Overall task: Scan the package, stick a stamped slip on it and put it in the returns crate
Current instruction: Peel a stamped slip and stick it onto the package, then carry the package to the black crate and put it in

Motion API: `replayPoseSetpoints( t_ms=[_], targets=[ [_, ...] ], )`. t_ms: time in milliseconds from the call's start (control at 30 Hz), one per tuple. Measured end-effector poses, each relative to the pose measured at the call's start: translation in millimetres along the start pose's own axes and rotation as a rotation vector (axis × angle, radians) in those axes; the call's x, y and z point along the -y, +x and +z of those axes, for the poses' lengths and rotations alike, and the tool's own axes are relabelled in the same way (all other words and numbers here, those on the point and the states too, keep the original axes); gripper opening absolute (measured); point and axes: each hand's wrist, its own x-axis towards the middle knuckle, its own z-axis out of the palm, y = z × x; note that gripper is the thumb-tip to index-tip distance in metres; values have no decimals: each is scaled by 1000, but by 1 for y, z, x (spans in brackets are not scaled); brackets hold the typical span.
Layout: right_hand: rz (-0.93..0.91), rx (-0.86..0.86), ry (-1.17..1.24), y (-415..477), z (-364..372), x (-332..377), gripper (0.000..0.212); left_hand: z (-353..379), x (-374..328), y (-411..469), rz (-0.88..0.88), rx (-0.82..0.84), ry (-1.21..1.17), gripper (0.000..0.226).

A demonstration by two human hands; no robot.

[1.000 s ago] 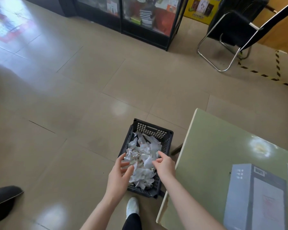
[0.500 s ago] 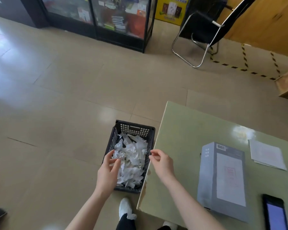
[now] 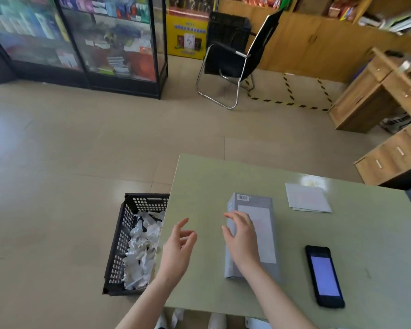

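Observation:
A grey package (image 3: 261, 207) lies flat on the green table (image 3: 223, 181), with a barcode at its far end and a white slip stuck on its top face. My right hand (image 3: 241, 236) hovers over the package's left side, fingers spread, holding nothing. My left hand (image 3: 177, 245) is open above the table's left part, between the package and the crate. The black perforated crate (image 3: 128, 222) stands on the floor against the table's left edge, filled with crumpled white paper. A scanner phone (image 3: 324, 275) with a lit screen lies to the right of the package.
A small stack of white slips (image 3: 307, 198) lies on the table behind the package, to the right. A black chair (image 3: 233, 60), glass display cabinets (image 3: 81, 43) and wooden desks (image 3: 377, 96) stand farther off across the tiled floor.
Both hands left the crate and moved right over the table; the right one now reaches the package. The view swung right and up.

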Motion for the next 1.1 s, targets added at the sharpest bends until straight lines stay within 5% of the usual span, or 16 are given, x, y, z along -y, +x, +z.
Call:
replayPoseSetpoints(
  t_ms=[267, 467, 733, 1100],
  targets=[
    [182, 15, -112, -6, -59, -85, 60, 93, -28, -9, -31, 138, 64, 52],
    [302, 206, 98, -13, -70, -123, 87, 132, -27, -19, -69, 111, 167, 66],
    [422, 365, 319, -18, -75, -130, 84, 143, -27, -30, -65, 53, 272, 77],
    [371, 221, 389, -39, -107, -121, 80, 148, -48, -44, 40, 98, 286, 79]
  ],
)
